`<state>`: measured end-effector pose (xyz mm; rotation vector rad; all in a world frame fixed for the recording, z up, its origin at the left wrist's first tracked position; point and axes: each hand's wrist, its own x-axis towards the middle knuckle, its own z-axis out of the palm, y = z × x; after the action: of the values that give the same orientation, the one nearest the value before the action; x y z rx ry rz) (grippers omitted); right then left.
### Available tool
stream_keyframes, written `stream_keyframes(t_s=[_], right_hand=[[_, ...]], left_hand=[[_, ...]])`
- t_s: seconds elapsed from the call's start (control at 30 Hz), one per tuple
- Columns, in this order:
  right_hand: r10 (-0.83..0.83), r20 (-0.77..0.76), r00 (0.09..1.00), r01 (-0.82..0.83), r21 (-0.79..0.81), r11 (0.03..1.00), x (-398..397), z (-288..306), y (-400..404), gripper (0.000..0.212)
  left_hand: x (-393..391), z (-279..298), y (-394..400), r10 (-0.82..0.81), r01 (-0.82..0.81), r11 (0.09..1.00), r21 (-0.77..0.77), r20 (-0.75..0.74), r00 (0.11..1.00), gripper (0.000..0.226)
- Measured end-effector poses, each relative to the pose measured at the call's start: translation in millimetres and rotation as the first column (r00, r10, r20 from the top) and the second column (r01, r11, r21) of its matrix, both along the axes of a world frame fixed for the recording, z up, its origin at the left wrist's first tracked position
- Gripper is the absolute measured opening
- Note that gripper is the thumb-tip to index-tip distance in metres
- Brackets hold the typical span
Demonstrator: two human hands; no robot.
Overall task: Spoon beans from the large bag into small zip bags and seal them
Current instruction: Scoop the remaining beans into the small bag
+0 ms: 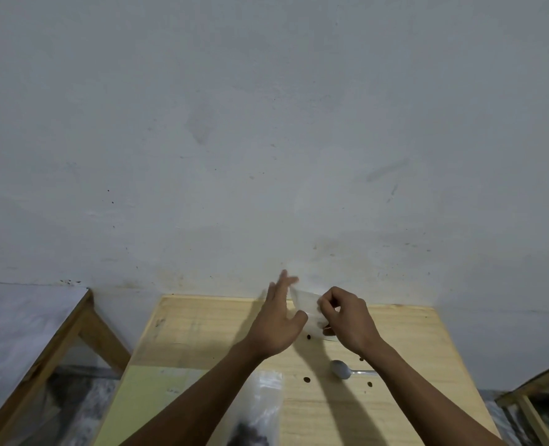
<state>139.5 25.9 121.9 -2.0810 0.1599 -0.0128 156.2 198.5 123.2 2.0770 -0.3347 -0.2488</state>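
Grey-white plaster wall (266,140) across most of the view, scuffed and speckled. Below it, a pale wooden table (202,333) against the wall, with a yellow-green sheet (150,400) lying flat on its near left part. Wooden frames on either side: one at far left (73,329) with a slanted leg, another at the lower right corner (530,400).

At the near edge of the table, between the two forearms, the large bag (260,410): clear plastic, lying flat, with a dark mass of beans (247,434) at its lower end, partly cut off by the frame.

Raised above the far half of the table, left hand (278,323) open, fingers straight and slightly blurred, thumb spread toward the small zip bag (307,304). Cannot tell whether the fingers touch the bag. Right hand (347,317) curled, pinching the right side of that translucent bag between thumb and fingers. Bag held up between the hands, just in front of the wall line; contents too faint to make out.

On the table right of centre, a metal spoon (342,370), bowl to the left, handle running under the right forearm. Around it, a few loose dark beans (306,379) scattered on the wood.
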Motion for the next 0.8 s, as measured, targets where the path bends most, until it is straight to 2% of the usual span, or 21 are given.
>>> stream_keyframes(t_s=[0.07, 0.13, 0.23, 0.37, 0.5, 0.63, 0.8], right_hand=[[-0.053, 0.059, 0.997, 0.054, -0.025, 0.998, -1.0, -2.1, 0.9, 0.021], [-0.152, 0.155, 0.976, 0.16, -0.041, 0.986, -2.6, -2.4, 5.5, 0.021], [-0.25, 0.248, 0.936, 0.27, -0.051, 0.962, -4.9, -2.3, 14.3, 0.017], [-0.279, 0.314, 0.908, 0.295, -0.006, 0.955, -4.4, -1.4, 15.1, 0.012], [-0.328, 0.257, 0.909, 0.308, 0.115, 0.945, 0.3, 0.2, 10.1, 0.013], [-0.39, 0.18, 0.903, 0.339, 0.256, 0.905, 2.4, 9.4, 10.3, 0.015], [-0.4, 0.032, 0.916, 0.362, 0.367, 0.857, 0.7, 8.6, 11.7, 0.015]], left_hand=[[1.7, -2.2, 2.2, 0.006, -0.002, 0.994, 0.105, -0.042, 0.999, 0.051], [2.6, -0.8, 1.2, 0.033, -0.012, 0.984, 0.18, -0.113, 0.993, 0.045], [2.2, -0.4, -5.9, 0.008, 0.022, 0.982, 0.187, -0.159, 0.987, 0.051], [1.4, -7.4, -7.0, 0.031, -0.024, 0.991, 0.134, -0.048, 0.998, 0.064], [-3.2, -17.1, -6.2, 0.015, -0.015, 0.998, 0.068, 0.006, 1.0, 0.07], [-9.7, -25.4, -11.5, -0.029, 0.023, 0.998, 0.065, 0.094, 0.995, 0.102], [-14.0, -43.8, -22.1, 0.109, -0.12, 0.992, 0.042, 0.202, 0.973, 0.106]])
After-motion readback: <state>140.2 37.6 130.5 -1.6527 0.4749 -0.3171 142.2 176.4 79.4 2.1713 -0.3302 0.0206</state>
